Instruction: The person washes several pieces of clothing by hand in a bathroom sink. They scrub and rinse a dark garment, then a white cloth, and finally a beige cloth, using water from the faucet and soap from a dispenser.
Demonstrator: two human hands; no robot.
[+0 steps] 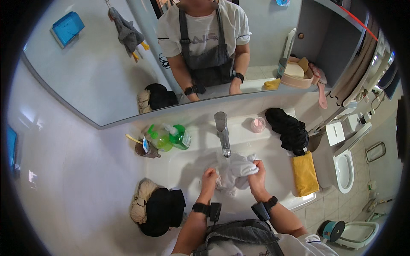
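Note:
A wet-looking white cloth is bunched in the white sink basin, under the chrome faucet. My left hand grips its left side with curled fingers. On the other side, my right hand clutches a gathered fold of the same cloth. Both wrists wear black straps with small dark devices. Whether water runs from the spout is hard to tell.
Left of the faucet stand two green pump bottles and a brown cup with a toothbrush. Black fabric and a folded yellow cloth lie on the right rim. Black and beige clothes sit at left. A mirror hangs above.

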